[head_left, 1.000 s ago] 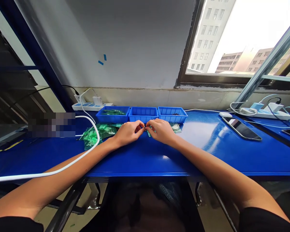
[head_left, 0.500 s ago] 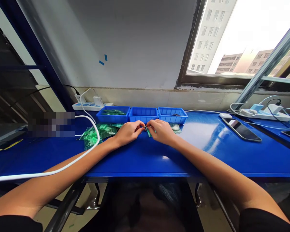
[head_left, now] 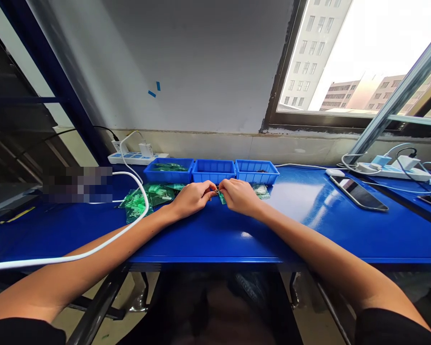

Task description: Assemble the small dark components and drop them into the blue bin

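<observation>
Over the middle of the blue table, my right hand [head_left: 241,197] pinches a small green circuit board [head_left: 221,197], much of it covered by the fingers. My left hand [head_left: 194,198] meets it fingertip to fingertip, closed on a tiny part at the board's upper left; the part is too small to name. Just behind the hands stand three blue bins: the left bin [head_left: 168,179] has green boards in it, the middle bin [head_left: 214,178] shows bare inner walls, and the right bin [head_left: 257,179] holds a few small dark pieces.
Green-tinted plastic bags [head_left: 138,203] lie left of my left hand, and a clear bag [head_left: 261,191] lies behind my right. A white cable [head_left: 104,247] arches across my left forearm. Further right are a phone [head_left: 359,192] and a power strip [head_left: 393,171].
The hands stay nearly in place. My left fingertips have shifted very slightly against the board; the bins and bags look the same.
</observation>
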`<state>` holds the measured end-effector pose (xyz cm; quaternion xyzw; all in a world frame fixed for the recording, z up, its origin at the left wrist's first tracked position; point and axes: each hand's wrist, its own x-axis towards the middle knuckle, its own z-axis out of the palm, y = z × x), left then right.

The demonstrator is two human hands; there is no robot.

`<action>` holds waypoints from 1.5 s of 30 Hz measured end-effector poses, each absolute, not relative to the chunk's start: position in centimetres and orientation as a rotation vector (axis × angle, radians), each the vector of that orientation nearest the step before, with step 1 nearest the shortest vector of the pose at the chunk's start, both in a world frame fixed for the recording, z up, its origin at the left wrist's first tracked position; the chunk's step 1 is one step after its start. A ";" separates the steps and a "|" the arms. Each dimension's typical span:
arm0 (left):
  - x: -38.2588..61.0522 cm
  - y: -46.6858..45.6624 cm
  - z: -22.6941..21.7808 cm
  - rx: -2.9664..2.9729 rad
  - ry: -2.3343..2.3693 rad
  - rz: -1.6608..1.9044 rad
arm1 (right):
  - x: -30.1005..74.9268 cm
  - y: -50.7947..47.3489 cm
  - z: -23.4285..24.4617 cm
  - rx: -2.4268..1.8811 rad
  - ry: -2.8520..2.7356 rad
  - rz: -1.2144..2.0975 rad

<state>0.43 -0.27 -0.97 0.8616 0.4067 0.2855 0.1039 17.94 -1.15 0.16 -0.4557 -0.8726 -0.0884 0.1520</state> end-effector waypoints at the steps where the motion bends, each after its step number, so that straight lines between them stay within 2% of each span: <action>1: 0.4 -0.3 -1.0 2.539 1.207 0.848 | 17.9 -1.2 0.1 -1.306 -2.497 -0.247; 22: 0.4 -0.5 -0.9 2.501 1.163 0.919 | 18.0 -1.4 0.4 -1.270 -2.442 -0.154; 45: 0.6 -0.5 -0.8 2.485 1.199 0.906 | 18.1 -1.2 0.1 -1.196 -2.522 -0.218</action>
